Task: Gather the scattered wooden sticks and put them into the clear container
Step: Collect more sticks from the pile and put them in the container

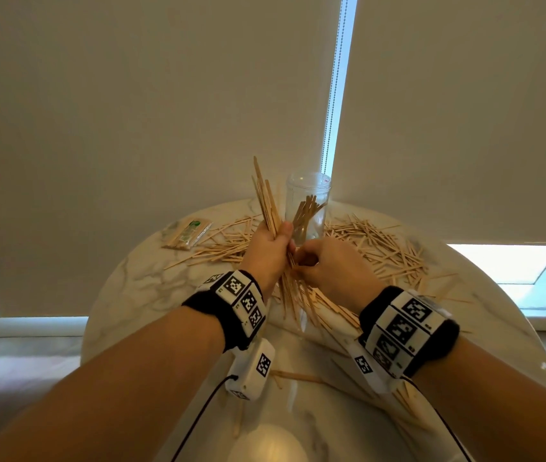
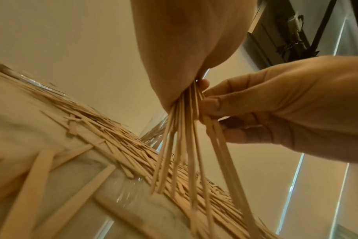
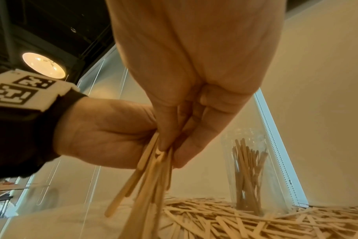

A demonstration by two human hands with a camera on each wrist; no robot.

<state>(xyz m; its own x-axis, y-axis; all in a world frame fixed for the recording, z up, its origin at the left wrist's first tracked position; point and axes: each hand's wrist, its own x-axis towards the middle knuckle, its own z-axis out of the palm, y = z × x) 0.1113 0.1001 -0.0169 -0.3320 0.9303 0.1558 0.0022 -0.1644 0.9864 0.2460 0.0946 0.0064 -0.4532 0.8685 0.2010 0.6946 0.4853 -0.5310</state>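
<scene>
Where gripped, bundle [image 1: 266,208] ends hidden

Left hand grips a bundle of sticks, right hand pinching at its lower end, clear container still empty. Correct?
Not quite: the clear container is not empty. It already holds sticks, as the head and right wrist views show. The rest stands: the left hand grips the bundle of sticks, the right hand pinching its lower end.

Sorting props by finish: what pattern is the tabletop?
White marble with grey veining on the table, clearest in the head view.
</scene>
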